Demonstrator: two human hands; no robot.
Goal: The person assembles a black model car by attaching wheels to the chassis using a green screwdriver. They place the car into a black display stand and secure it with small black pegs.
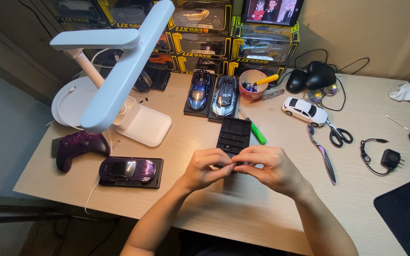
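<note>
A person's left hand and right hand meet over a pale wood-grain desk, fingertips of both pinched together on the near end of a flat black rectangular plastic base plate. The plate lies lengthwise on the desk, just in front of the hands, its matte top moulded with ribs, recesses and small holes; whatever tiny part sits between the fingertips is too small to make out. A green-handled screwdriver rests just beside the plate's right edge. Behind it stand a blue model car and a silver-blue model car on black bases. A glossy purple model car sits to the left, near a purple game controller and a white desk lamp. A white model car and black-handled scissors lie to the right.
</note>
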